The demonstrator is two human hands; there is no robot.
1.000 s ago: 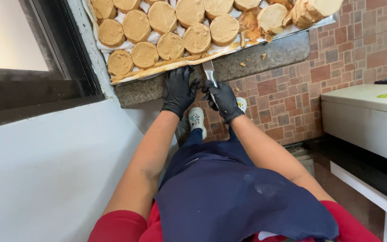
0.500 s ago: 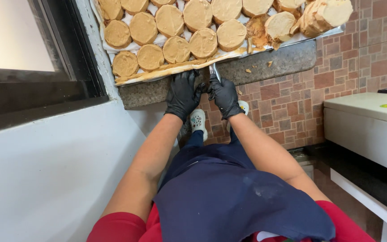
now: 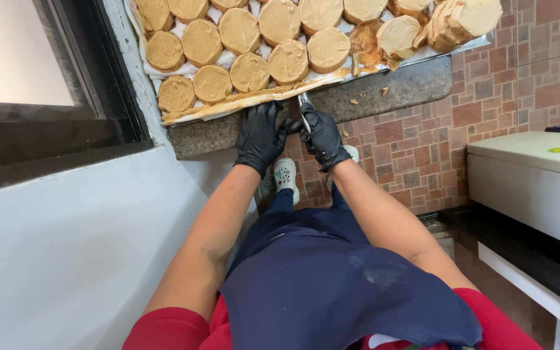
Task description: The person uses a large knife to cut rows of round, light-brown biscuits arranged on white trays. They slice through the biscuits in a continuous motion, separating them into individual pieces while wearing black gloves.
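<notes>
Knife (image 3: 304, 107) sits clamped in right hand (image 3: 324, 136)'s closed grip (left hand (image 3: 260, 136) curled beside, empty).

Black gloves on both hands (image 3: 293, 133), red short sleeves, navy apron, white clogs

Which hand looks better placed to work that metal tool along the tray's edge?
Probably the right hand: it grips the tool, tip at the tray edge. The left hand rests beside it.

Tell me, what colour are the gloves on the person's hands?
Black, on both the left hand and the right hand, seen in the head view.
</notes>
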